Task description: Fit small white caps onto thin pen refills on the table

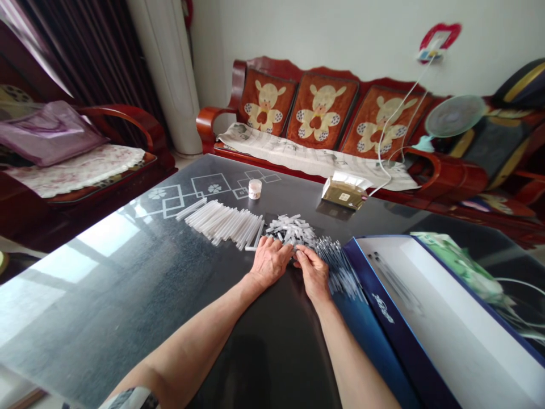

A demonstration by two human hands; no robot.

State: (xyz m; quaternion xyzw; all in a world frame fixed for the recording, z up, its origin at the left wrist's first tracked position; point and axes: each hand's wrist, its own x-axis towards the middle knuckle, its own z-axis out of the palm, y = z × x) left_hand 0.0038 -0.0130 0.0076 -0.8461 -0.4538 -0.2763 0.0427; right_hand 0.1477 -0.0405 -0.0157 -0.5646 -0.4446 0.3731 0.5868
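Note:
My left hand [272, 258] is closed near the middle of the dark table, fingers curled down. A white plastic tube [250, 248], like a pen barrel, pokes out from its left side. Close beside it, my right hand [313, 270] pinches thumb and fingers together; what lies in that pinch is too small to make out. Just beyond both hands is a heap of short white plastic pieces [293, 227]. Many more white tubes [223, 221] lie side by side to the left. Thin pen refills [343, 270] with metallic tips are bunched by my right hand.
An open blue box [426, 295] with a white inside holds several slim pens [394, 281] at the right. Behind stand a small white jar [255, 189] and a tissue pack [344, 192]. Green plastic packaging [460, 261] lies beyond the box. A wooden sofa [221, 116] faces the table [170, 307].

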